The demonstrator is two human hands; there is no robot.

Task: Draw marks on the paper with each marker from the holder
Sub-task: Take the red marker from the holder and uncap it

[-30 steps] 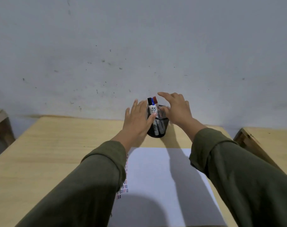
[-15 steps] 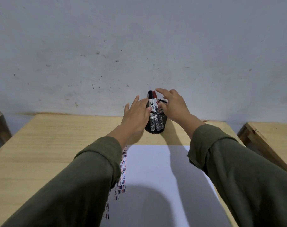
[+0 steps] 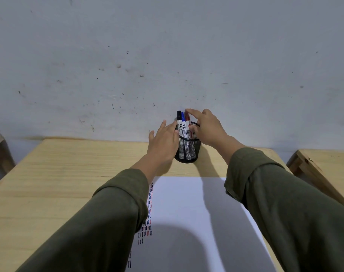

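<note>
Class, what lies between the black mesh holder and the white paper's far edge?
Bare wooden table, shaded, between the black mesh holder and white paper, in the head view.

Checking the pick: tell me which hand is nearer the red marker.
Right. The right hand has its fingertips at the red marker cap. The left hand rests against the holder on its left side, past the black and blue markers.

view: head cam only, nothing shared
position: over near edge of wooden table (image 3: pixel 59 173)
facing: forward and down, toward the wall (image 3: pixel 167 55)
range: forearms close, holder (image 3: pixel 188 150) at reach
</note>
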